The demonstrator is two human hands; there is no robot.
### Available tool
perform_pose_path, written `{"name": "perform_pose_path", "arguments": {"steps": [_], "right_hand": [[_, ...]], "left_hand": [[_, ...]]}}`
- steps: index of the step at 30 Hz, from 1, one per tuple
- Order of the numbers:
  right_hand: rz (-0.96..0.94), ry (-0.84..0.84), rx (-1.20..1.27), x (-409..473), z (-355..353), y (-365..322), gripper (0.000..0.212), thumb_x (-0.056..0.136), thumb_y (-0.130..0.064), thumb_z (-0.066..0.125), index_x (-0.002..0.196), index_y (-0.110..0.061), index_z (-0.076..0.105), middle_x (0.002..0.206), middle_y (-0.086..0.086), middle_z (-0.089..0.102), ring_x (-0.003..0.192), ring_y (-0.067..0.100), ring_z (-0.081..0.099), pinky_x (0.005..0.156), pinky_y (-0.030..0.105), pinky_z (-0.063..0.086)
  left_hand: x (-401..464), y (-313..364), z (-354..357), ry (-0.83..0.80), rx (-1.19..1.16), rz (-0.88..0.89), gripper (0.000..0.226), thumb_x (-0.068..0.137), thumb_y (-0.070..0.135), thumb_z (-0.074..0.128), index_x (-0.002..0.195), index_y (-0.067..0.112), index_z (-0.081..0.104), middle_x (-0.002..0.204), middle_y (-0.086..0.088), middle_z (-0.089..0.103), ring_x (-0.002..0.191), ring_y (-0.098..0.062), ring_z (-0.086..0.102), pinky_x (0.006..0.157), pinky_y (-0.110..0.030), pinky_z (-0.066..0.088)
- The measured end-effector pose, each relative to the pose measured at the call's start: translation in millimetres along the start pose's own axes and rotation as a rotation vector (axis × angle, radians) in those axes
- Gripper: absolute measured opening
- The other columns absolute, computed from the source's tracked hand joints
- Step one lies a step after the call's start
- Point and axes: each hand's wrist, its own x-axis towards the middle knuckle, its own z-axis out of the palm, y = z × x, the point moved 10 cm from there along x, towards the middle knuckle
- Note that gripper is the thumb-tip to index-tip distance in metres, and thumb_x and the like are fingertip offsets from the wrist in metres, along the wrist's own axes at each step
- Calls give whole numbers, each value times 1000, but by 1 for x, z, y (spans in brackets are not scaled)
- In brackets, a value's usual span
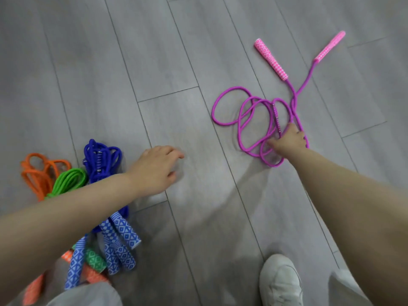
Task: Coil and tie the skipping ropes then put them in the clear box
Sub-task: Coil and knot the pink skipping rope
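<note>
Right hand [289,140] down on purple rope [247,120], fingers curled into loops, gripping strands. Rope loose on floor [176,51], loops spread leftward; two pink patterned handles [271,59] point away, up-frame. Left hand [154,168] hovers over bare floor, fingers relaxed, holding nothing. Blue rope [101,160], green rope [70,180], orange rope [39,171] bundled at left, diamond-patterned handles toward viewer. White shoe [280,281] at bottom.

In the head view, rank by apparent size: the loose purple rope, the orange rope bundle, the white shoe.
1. Loose purple skipping rope with pink patterned handles, by far the widest spread.
2–3. Orange coiled rope bundle and white shoe look alike; the shoe is nearer and cropped, so unranked.
</note>
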Motion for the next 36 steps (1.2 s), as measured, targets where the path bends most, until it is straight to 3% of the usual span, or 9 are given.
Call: {"name": "perform_pose_path", "arguments": {"steps": [6, 12, 16, 20, 22, 24, 29, 33, 36], "right_hand": [[-131, -71, 29, -25, 28, -3, 36, 89, -11, 60, 121, 0, 46, 122, 27, 56, 113, 41, 56, 85, 39, 44], [-209, -266, 40, -107, 68, -17, 33, 84, -11, 65, 115, -7, 54, 112, 17, 63, 107, 33, 61, 81, 32, 45], [-527, -637, -164, -209, 139, -40, 33, 84, -11, 67, 117, -7, 60, 114, 14, 66, 107, 29, 62, 83, 30, 45], [-552, -956, 54, -281, 181, -54, 33, 93, -37, 64, 117, -14, 67, 93, -8, 65, 86, 9, 59, 85, 24, 44], [-467, -858, 214, -271, 172, -60, 34, 94, -44, 59, 107, -15, 71, 81, -8, 64, 75, 8, 58, 82, 30, 50], [-491, -591, 192, -242, 144, -60, 23, 96, -34, 57, 92, -17, 71, 82, 1, 70, 79, 18, 64, 82, 36, 54], [-193, -98, 268, -167, 80, -2, 27, 89, -9, 53, 115, -4, 58, 115, 20, 63, 108, 35, 60, 86, 35, 45], [87, -81, 344, -128, 76, 36, 43, 92, -14, 59, 126, 5, 42, 130, 25, 55, 121, 38, 53, 94, 36, 42], [119, -135, 282, -112, 84, 38, 46, 93, -24, 62, 126, 6, 50, 129, 24, 58, 122, 37, 54, 96, 36, 42]], "left_hand": [[-23, 14, 13, -10, -46, 35, 42, 91, 28, 53, 133, 25, 46, 138, 3, 46, 129, -21, 40, 106, -36, 30], [-55, 15, 16, -53, -23, 25, 43, 92, 25, 52, 134, 24, 46, 138, 3, 46, 129, -20, 42, 106, -35, 32], [-76, 8, 17, -97, -12, -13, 43, 91, 28, 52, 134, 25, 46, 138, 4, 46, 128, -19, 42, 106, -36, 34], [-94, 2, 19, -88, -34, -60, 44, 90, 30, 56, 133, 24, 48, 134, 1, 49, 125, -23, 45, 102, -38, 35], [-103, 0, 24, -85, -47, -73, 43, 89, 28, 56, 131, 23, 49, 132, 0, 50, 123, -22, 45, 101, -38, 36], [-111, -1, 31, -98, -67, -79, 43, 89, 24, 54, 132, 22, 49, 133, 0, 50, 124, -21, 45, 102, -39, 37], [-122, -1, 44, -150, -79, -58, 41, 91, 26, 51, 131, 24, 48, 129, 4, 50, 121, -18, 45, 102, -37, 38], [-114, 1, 47, -154, -95, -46, 40, 93, 27, 49, 133, 24, 47, 132, 4, 49, 121, -16, 45, 103, -37, 37], [-108, 6, 51, -184, -92, -40, 44, 93, 22, 53, 135, 23, 45, 136, 3, 46, 124, -17, 43, 105, -35, 35]]}}
